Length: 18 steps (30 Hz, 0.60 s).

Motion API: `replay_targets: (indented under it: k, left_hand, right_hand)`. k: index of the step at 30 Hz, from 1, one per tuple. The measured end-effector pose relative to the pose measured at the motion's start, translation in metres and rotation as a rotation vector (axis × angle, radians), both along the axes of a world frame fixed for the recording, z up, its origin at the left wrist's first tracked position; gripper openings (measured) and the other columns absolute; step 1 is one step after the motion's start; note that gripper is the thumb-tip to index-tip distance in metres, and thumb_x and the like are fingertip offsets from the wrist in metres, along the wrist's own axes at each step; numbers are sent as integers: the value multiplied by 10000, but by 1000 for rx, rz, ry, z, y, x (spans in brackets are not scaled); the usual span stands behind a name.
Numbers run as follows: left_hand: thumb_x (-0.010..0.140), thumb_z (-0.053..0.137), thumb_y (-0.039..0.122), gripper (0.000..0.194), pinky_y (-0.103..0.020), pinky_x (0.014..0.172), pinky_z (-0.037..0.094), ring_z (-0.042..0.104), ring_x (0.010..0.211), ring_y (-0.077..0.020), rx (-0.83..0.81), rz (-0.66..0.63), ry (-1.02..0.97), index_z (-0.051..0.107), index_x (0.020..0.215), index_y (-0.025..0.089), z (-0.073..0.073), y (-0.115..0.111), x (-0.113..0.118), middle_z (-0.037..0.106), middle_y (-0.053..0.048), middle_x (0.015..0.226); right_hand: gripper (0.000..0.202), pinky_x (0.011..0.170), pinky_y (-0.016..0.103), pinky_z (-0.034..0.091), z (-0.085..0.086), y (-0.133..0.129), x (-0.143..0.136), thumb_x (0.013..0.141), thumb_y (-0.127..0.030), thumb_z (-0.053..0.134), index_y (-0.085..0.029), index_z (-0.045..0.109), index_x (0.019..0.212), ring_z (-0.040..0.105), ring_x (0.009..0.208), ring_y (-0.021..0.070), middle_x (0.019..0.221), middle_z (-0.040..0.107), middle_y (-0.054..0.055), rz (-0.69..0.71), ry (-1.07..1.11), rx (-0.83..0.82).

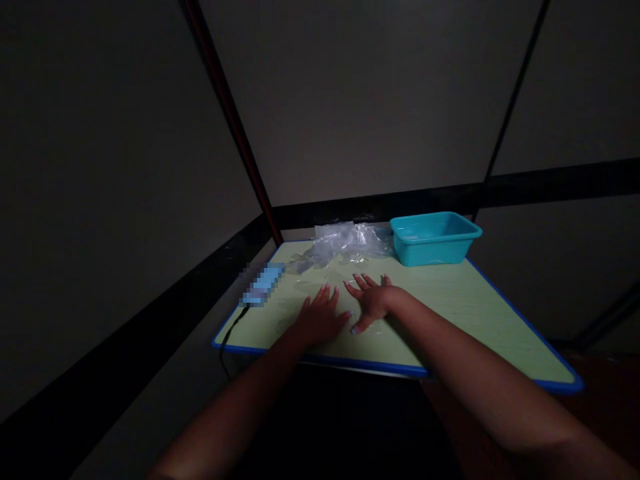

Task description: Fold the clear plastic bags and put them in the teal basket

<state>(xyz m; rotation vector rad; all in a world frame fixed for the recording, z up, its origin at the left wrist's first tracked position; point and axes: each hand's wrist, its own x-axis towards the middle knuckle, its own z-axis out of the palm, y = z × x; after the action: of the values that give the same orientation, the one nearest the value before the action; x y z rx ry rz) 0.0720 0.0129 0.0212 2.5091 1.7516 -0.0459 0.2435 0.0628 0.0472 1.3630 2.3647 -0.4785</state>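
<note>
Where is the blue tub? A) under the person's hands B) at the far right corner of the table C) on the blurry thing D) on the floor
B: the blue tub sits at the far right corner of the table, beyond both hands.

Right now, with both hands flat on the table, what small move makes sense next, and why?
Probably smooth outward: the left hand and right hand lie flat, fingers spread, seemingly on a clear plastic sheet that is hard to make out on the green table. A crumpled plastic pile and teal tub sit beyond.
</note>
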Motion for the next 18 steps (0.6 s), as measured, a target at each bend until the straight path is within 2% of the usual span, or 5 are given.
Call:
replay_targets:
  k: [6,10,13,16,18]
  left_hand:
    - [877,221,657,744,-564,1080,158,66,1409,-282,-8,51,9,156,1469,211,-6,8,-30,91,-123,1537]
    - [899,239,608,701,-522,1103,130,55,1413,-244,-3,60,42,150,1471,212,-8,2,-63,98,-103,1537]
    - [923,240,539,658,-489,1110,136,32,1412,-226,-34,56,62,131,1474,196,-7,-3,-85,45,-108,1537]
    - [935,238,492,645,-509,1098,146,7,1408,-242,-37,99,71,115,1474,160,-2,-2,-92,-7,-140,1530]
    - [941,243,471,628,-524,1092,144,4,1407,-248,-16,102,69,131,1470,153,3,1,-85,-13,-155,1528]
  right_hand:
    - [1328,943,723,-95,-4,6,2,477,-773,625,-284,-151,1438,-215,1347,370,1493,-239,90,-7,-9,0]
    - [1346,937,729,-91,-6,7,2,460,-775,633,-286,-153,1437,-216,1346,373,1492,-243,95,-9,-1,-8]
    - [1364,940,726,-95,-8,9,2,438,-771,647,-289,-145,1438,-214,1344,381,1497,-233,94,-13,5,-8]
    - [1376,938,729,-97,-8,9,2,427,-768,655,-272,-127,1444,-200,1343,399,1504,-211,105,-10,15,3]
    - [1379,937,729,-97,-6,7,2,426,-766,658,-258,-117,1448,-192,1345,399,1505,-201,117,-4,20,7]
